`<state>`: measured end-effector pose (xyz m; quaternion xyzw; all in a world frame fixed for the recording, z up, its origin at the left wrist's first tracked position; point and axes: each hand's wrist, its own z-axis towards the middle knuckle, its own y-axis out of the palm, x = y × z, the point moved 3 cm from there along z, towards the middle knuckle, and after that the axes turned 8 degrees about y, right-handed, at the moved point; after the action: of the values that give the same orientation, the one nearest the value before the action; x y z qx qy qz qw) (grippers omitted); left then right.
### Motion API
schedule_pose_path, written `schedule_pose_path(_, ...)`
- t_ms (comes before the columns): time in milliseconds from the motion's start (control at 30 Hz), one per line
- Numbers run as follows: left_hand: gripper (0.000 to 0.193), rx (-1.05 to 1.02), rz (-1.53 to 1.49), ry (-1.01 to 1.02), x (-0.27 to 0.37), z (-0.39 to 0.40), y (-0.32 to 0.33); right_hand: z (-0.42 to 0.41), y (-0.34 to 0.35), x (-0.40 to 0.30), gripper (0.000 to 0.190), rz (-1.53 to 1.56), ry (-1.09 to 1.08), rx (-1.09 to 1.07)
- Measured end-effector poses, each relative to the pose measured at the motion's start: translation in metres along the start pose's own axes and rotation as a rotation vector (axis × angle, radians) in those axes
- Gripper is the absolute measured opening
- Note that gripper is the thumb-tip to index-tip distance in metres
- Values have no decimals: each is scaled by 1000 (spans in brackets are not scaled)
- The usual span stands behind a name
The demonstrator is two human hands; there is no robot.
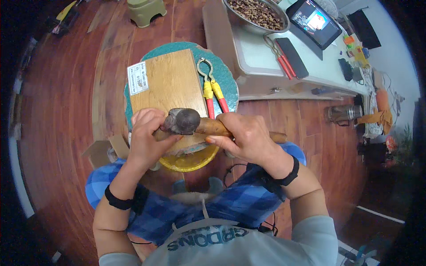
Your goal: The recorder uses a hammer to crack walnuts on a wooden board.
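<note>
My right hand grips the wooden handle of a hammer, whose dark metal head is above the near part of a wooden board. Close beside the head is my left hand, its thumb and fingers curled around a space that the head partly hides; whether they pinch something I cannot tell. The board bears a printed label and rests on a round teal-topped stand. Right of the board lie ring-jawed pliers with red and yellow grips. A yellow basin shows below the board's near edge.
On the white table at right are a steel bowl of brown pieces, red-handled pliers, a dark phone and a lit tablet. A green stool and a cardboard box stand on the floor.
</note>
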<state>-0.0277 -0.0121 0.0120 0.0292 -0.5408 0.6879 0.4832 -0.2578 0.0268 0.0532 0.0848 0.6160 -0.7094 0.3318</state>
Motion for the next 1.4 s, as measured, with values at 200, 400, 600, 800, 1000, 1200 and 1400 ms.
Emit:
schedule_pose_path(200, 36, -22, -9, 2, -4, -4, -2, 0, 4, 1, 36, -49, -31, -37)
schedule_pose_path(400, 35, -12, -27, 0, -5, -4, -1, 2, 2, -1, 36, -78, -11, -88)
schedule_pose_path(600, 37, 69, -119, -76, 2, -2, -2, 3, -13, -12, 37, 173, -65, 153)
schedule_pose_path(800, 36, -25, -17, -19, -3, -1, -3, -5, 2, 4, 36, -60, 112, -101)
schedule_pose_path(1000, 36, -10, 11, -5, 0, -1, -3, -4, 1, 4, 32, 29, 58, -38)
schedule_pose_path(1200, 37, -5, 40, 3, -1, -2, -2, 0, 3, 2, 30, -8, 42, -95)
schedule_pose_path(1400, 40, -3, 19, 9, 1, -1, -2, -1, 4, 5, 30, -25, 61, -83)
